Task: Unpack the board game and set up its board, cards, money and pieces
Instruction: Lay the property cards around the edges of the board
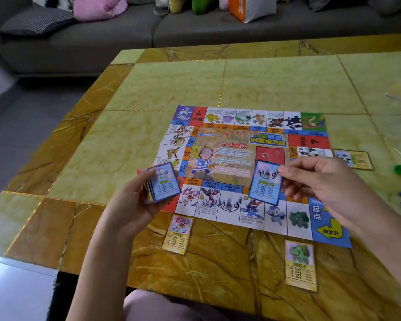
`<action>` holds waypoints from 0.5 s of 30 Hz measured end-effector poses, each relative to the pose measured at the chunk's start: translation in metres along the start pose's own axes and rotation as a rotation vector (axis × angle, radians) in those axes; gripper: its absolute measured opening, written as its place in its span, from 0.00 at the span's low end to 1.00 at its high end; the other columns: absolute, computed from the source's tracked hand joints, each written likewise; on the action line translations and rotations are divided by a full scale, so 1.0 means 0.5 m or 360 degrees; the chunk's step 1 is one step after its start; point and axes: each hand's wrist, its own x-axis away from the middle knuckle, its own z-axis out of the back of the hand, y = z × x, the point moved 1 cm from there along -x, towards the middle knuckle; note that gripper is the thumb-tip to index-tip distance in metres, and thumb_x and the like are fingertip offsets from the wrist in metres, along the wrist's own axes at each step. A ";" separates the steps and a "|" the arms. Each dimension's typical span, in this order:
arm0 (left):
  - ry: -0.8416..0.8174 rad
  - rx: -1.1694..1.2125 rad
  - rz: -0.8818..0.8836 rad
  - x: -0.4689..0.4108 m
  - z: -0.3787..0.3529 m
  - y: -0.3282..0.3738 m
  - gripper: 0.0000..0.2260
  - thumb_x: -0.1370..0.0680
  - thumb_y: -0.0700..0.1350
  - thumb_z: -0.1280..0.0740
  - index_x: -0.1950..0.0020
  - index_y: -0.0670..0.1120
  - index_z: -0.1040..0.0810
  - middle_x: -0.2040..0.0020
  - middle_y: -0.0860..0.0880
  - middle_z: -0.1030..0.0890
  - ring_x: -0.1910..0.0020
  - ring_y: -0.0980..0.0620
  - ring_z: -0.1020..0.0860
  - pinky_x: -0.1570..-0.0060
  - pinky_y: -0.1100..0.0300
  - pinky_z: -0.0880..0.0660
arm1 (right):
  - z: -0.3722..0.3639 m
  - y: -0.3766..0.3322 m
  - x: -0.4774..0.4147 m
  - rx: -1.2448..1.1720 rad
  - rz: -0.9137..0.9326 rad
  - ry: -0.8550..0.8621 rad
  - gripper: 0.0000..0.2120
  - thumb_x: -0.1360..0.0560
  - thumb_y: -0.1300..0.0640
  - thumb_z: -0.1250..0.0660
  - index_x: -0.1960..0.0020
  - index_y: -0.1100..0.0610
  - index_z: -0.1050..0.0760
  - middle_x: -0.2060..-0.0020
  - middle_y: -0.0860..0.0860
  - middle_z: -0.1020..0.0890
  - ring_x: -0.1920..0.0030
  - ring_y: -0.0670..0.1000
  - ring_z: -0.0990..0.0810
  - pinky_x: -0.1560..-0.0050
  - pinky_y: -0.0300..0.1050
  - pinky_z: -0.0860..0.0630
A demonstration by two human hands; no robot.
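Nearest me, my left hand [134, 200] curls round the card deck [164, 181] over the eight o'clock corner of the board [229, 147]; my right hand [322, 181] pinches one blue card [265, 184] above its five o'clock edge. Yellow cards [300, 264] lie on the tabletop [171, 89] beside the board, at six and three o'clock.

3 cards [300, 265] around board [236, 144]

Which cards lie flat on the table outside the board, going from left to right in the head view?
Yellow card with a pink creature → yellow card with a green creature → yellow card with a white creature.
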 end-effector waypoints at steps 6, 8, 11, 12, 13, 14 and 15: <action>-0.0020 -0.0037 0.0005 -0.001 -0.003 -0.003 0.10 0.22 0.41 0.40 0.46 0.38 0.24 0.57 0.41 0.15 0.60 0.47 0.15 0.63 0.55 0.18 | -0.023 0.012 0.026 0.0079 -0.0121 -0.0116 0.04 0.27 0.65 0.31 0.58 0.66 0.21 0.68 0.61 0.18 0.72 0.53 0.20 0.72 0.38 0.23; -0.0016 -0.0068 0.0004 -0.003 -0.003 -0.004 0.10 0.22 0.41 0.40 0.45 0.38 0.24 0.56 0.41 0.15 0.59 0.47 0.15 0.63 0.55 0.18 | -0.045 0.022 0.038 0.0134 -0.0171 -0.0207 0.03 0.28 0.66 0.31 0.56 0.65 0.23 0.67 0.60 0.17 0.71 0.53 0.18 0.71 0.38 0.21; -0.0004 -0.0088 -0.0004 -0.004 -0.001 -0.005 0.09 0.22 0.40 0.40 0.46 0.37 0.24 0.56 0.41 0.15 0.59 0.47 0.15 0.62 0.55 0.18 | -0.083 0.042 0.056 0.0302 -0.0198 -0.0374 0.05 0.27 0.65 0.30 0.53 0.62 0.25 0.67 0.56 0.16 0.68 0.52 0.16 0.68 0.39 0.20; 0.0002 -0.0096 -0.0010 -0.004 -0.002 -0.005 0.09 0.22 0.40 0.40 0.46 0.37 0.24 0.56 0.41 0.15 0.60 0.47 0.16 0.62 0.55 0.18 | -0.093 0.047 0.059 0.0359 -0.0194 -0.0405 0.06 0.27 0.65 0.30 0.53 0.61 0.25 0.67 0.54 0.15 0.67 0.52 0.16 0.67 0.40 0.20; 0.0004 -0.0102 -0.0016 -0.004 -0.002 -0.005 0.09 0.22 0.40 0.40 0.46 0.37 0.24 0.56 0.41 0.15 0.60 0.47 0.16 0.62 0.55 0.18 | -0.100 0.050 0.060 0.0407 -0.0181 -0.0421 0.06 0.27 0.64 0.29 0.53 0.60 0.25 0.67 0.53 0.15 0.67 0.52 0.16 0.65 0.41 0.19; 0.0000 -0.0102 -0.0021 -0.004 -0.003 -0.005 0.09 0.22 0.40 0.40 0.47 0.37 0.24 0.56 0.41 0.15 0.60 0.47 0.16 0.62 0.55 0.18 | -0.104 0.051 0.061 0.0441 -0.0164 -0.0427 0.06 0.27 0.63 0.29 0.53 0.59 0.26 0.67 0.52 0.15 0.67 0.51 0.16 0.64 0.43 0.19; -0.0002 -0.0104 -0.0025 -0.005 -0.003 -0.005 0.09 0.22 0.40 0.40 0.46 0.37 0.24 0.56 0.41 0.15 0.60 0.47 0.16 0.62 0.55 0.18 | -0.106 0.051 0.060 0.0466 -0.0143 -0.0425 0.07 0.27 0.62 0.29 0.53 0.58 0.26 0.67 0.51 0.15 0.67 0.51 0.16 0.63 0.44 0.18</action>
